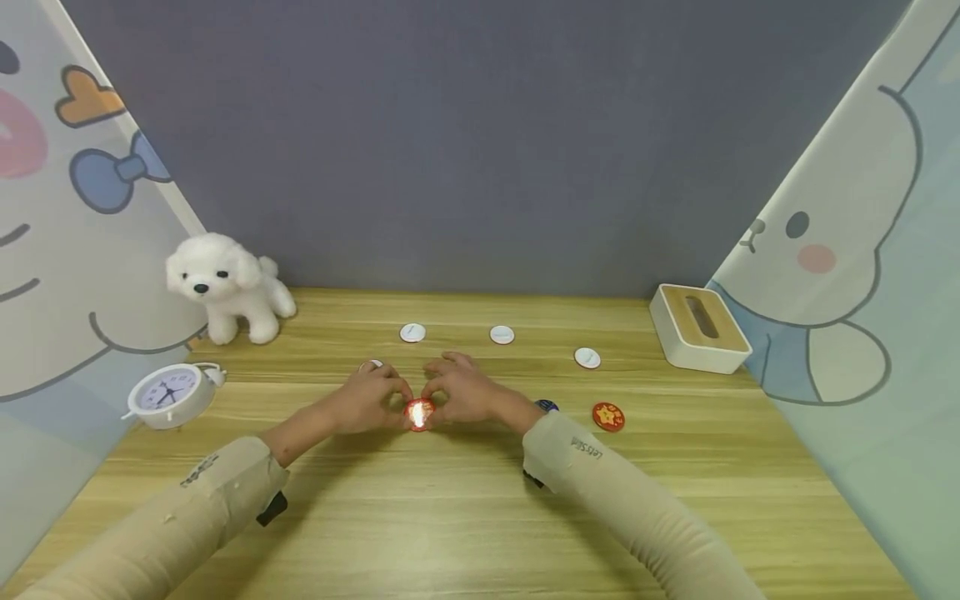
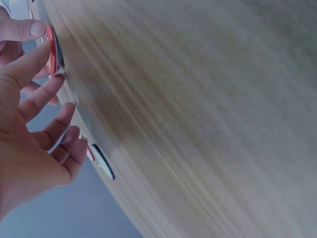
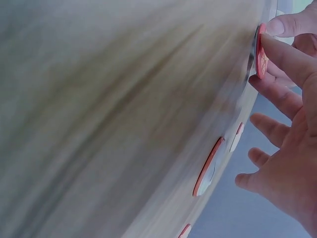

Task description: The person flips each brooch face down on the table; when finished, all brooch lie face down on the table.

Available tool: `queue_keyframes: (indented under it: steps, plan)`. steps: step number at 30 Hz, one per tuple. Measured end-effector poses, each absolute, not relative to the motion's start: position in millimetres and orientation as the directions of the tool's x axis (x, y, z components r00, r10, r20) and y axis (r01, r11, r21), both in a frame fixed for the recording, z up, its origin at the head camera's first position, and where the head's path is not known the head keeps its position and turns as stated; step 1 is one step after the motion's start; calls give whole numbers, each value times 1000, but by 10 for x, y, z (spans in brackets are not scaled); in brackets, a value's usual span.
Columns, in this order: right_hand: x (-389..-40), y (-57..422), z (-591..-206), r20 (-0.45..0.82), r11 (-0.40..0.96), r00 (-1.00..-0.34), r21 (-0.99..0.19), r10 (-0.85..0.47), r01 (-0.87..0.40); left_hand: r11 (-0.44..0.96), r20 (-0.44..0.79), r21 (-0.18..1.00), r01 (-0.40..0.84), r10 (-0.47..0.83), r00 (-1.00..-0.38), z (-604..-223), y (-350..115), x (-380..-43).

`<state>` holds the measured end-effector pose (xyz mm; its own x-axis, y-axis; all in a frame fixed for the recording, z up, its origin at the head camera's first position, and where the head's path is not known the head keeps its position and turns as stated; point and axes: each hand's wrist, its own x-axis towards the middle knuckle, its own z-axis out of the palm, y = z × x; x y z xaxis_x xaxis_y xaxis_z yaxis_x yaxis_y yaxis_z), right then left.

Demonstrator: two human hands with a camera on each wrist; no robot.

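Midway along the wooden table, a round red disc (image 1: 419, 413) with a gold print catches a bright glare. From its left side, my left hand (image 1: 369, 400) pinches the rim between thumb and forefinger. My right hand (image 1: 467, 392) grips the opposite side the same way, so both hands share the disc. In the left wrist view the red disc (image 2: 51, 50) is slightly tilted, just above or touching the tabletop; which one, I cannot tell. The right wrist view shows the other fingers of the right hand (image 3: 292, 129) spread apart. A white disc (image 1: 376, 363) is partly hidden behind my left hand.
White-faced discs (image 1: 502, 334) lie spaced across the back. Right of my right hand are a partly covered blue disc (image 1: 547, 406) and a red disc with a yellow figure (image 1: 608, 416). A plush dog (image 1: 228, 287), alarm clock (image 1: 171, 395) and tissue box (image 1: 701, 328) stand near the sides.
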<state>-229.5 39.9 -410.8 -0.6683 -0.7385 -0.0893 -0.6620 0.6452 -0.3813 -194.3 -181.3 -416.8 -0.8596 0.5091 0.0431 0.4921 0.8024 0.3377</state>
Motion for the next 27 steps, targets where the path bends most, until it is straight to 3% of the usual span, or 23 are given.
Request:
queue_keyframes:
  steps: [9, 17, 27]
  plan:
    - [-2305, 392, -4124, -89, 650, -682, -413, -726, -638, 798, 36, 370, 476, 500, -865, -4157, -1802, -1925]
    - [-2324, 388, -4125, -30, 623, -684, -444, -729, -644, 754, 131, 382, 534, 529, -839, -4186, -1809, -1925]
    - [-2342, 398, -4135, -12, 599, -693, -515, -721, -614, 739, 119, 421, 526, 530, -839, -4210, -1839, -1928]
